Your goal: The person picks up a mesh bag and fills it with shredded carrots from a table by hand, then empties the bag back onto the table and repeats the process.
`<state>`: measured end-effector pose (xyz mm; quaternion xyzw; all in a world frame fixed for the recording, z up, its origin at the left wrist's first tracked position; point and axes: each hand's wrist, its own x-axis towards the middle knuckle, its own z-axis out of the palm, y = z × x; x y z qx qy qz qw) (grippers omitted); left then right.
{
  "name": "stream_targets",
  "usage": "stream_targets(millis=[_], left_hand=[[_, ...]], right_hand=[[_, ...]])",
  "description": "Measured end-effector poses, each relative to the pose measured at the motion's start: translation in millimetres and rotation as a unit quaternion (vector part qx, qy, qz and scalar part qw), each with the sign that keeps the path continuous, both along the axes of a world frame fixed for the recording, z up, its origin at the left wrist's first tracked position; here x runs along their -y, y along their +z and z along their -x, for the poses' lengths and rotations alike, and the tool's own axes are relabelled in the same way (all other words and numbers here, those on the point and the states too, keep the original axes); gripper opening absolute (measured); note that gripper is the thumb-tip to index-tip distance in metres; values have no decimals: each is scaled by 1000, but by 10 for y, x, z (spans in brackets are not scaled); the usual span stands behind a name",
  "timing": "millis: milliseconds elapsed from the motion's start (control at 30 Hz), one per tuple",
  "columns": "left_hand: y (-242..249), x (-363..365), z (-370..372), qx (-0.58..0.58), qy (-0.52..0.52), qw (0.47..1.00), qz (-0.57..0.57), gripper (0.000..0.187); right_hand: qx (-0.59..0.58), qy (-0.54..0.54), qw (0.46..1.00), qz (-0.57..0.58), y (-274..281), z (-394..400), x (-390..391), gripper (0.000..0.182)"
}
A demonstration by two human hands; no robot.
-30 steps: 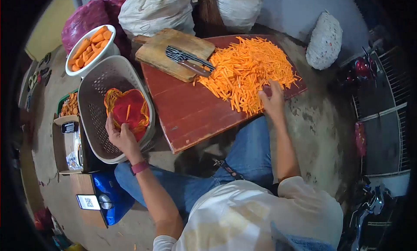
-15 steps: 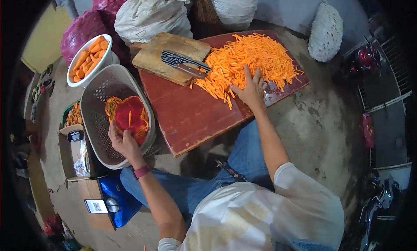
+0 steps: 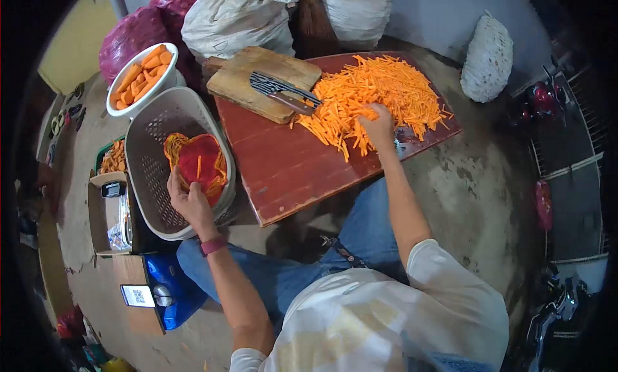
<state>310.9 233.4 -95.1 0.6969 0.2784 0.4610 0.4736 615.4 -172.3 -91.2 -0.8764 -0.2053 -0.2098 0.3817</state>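
Observation:
My left hand (image 3: 192, 206) pinches the near edge of a red mesh bag (image 3: 210, 154) with yellow-orange edging. The bag sits spread inside a grey plastic basket (image 3: 136, 198), and one carrot stick (image 3: 199, 167) lies in it. My right hand (image 3: 380, 126) is at the near side of a large heap of carrot sticks (image 3: 399, 89) on the red board. Its fingers are curled in around some of the sticks; their tips are partly hidden.
A wooden chopping board (image 3: 235, 92) with a crinkle-blade knife (image 3: 283, 92) on it lies on the red tabletop (image 3: 277, 172). A white tub (image 3: 177, 77) of whole carrots stands behind the basket. A phone (image 3: 138, 296) and an open carton (image 3: 96, 233) are at left; sacks (image 3: 238, 24) stand behind.
My right hand has gone from spread fingers over the heap to curled fingers in the carrot sticks. My left hand stays at the mesh bag. The whole view has shifted slightly.

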Motion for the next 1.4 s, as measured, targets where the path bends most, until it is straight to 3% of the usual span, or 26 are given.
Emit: stream_targets(millis=[33,133,200,267,333,433,567,700,800,900,933,1000,1100,1200,1267,1400], left_hand=[[-21,-10,4,-1,-1,1000,-8,59],[22,18,22,-13,4,999,-35,58],[68,26,30,-29,16,998,-53,57],[-4,22,10,28,2,999,37,60],[18,36,-8,12,23,999,-22,60],[144,97,-7,15,23,1000,10,60],[192,109,3,5,24,999,31,62],[194,125,-1,13,28,999,34,63],[157,107,-10,24,33,999,30,62],[162,110,3,31,37,999,21,62],[162,109,2,32,38,999,17,62],[148,106,6,28,52,998,5,61],[160,96,10,28,55,998,3,60],[119,80,-19,27,61,998,-17,59],[62,55,-29,61,40,997,-17,58],[67,71,-5,53,31,998,-7,55]], right_hand=[[-92,4,988,-121,36,-10,-8,33],[-207,2,944,-257,194,-98,65,27],[-186,8,950,-251,311,-156,137,26],[-139,7,950,-280,505,-91,112,27],[-131,-2,950,-283,640,-129,108,27],[-157,66,918,-358,924,30,-163,31],[-225,152,864,-424,1313,498,-906,38],[-375,298,736,-478,1367,1052,-1926,47],[-460,375,668,-449,1222,1471,-2732,45],[-499,441,644,-378,569,1603,-3494,35],[-483,438,667,-361,451,1715,-3641,33],[-337,409,816,-230,-87,1717,-3977,26],[-438,412,797,-62,34,1785,-3824,40],[-316,399,860,-27,2,1782,-3713,34],[-251,435,865,20,75,1682,-3652,31],[-261,450,851,-73,595,1654,-3078,31]])
